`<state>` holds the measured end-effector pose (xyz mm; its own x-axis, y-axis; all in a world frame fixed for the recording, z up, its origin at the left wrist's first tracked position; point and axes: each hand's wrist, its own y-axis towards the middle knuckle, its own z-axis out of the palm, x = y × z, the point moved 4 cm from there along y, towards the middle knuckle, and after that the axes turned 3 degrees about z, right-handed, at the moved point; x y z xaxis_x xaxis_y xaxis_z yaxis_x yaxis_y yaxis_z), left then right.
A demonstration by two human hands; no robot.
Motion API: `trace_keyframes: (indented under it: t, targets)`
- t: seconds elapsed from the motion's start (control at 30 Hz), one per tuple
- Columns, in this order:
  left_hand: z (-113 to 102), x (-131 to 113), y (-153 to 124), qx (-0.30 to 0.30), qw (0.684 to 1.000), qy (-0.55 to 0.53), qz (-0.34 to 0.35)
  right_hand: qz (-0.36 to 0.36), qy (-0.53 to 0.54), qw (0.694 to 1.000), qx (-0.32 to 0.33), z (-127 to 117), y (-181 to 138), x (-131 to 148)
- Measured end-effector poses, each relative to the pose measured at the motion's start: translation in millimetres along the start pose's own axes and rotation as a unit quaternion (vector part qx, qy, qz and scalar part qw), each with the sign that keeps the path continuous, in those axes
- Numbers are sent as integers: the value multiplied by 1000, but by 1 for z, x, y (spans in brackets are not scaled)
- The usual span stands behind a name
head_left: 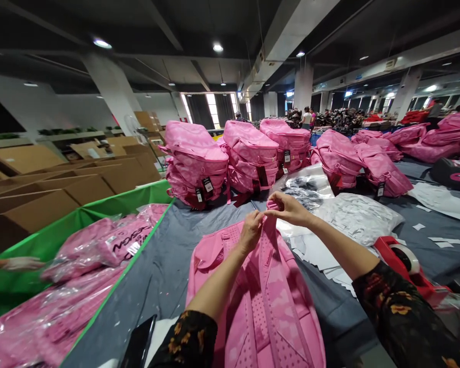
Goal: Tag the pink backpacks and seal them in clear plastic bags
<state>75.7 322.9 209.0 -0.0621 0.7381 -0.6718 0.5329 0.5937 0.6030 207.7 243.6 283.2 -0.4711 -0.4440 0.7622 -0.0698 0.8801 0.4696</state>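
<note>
A pink backpack (253,301) lies back side up on the grey table (164,266) right in front of me. My left hand (251,231) is closed, pinching a pink shoulder strap (270,255) near the pack's top. My right hand (287,207) is also closed, gripping the upper end of the same strap just above and to the right of the left hand. Both forearms come up from the bottom edge in dark flowered sleeves.
Stacks of pink backpacks (249,153) line the table's far side. Clear plastic bags (352,217) and paper sheets lie to the right, beside a red tape dispenser (406,266). A green bin (61,240) of bagged pink packs stands left, with cardboard boxes (61,179) behind. People stand far off.
</note>
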Motion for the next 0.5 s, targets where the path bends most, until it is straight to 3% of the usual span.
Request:
trace_keyframes:
  t: [0.07, 0.17, 0.27, 0.33, 0.4, 0.5]
  targets:
    - [-3, -2, -15, 14, 999, 28, -14, 3, 3, 1000, 1, -3, 1, -3]
    - [8, -6, -55, 90, 987, -81, -102, 24, 24, 998, 59, -3, 7, -13]
    - [27, -21, -111, 138, 929, -256, -230, 41, 56, 989, 130, 9, 20, -34]
    - [36, -40, -147, 131, 876, -352, -302, 46, 73, 985, 149, 24, 31, -54]
    - [39, -63, -173, 102, 849, -389, -344, 55, 51, 984, 161, 44, 42, -76]
    - [29, -98, -195, 96, 874, -342, -332, 48, -85, 977, 191, 75, 53, -106]
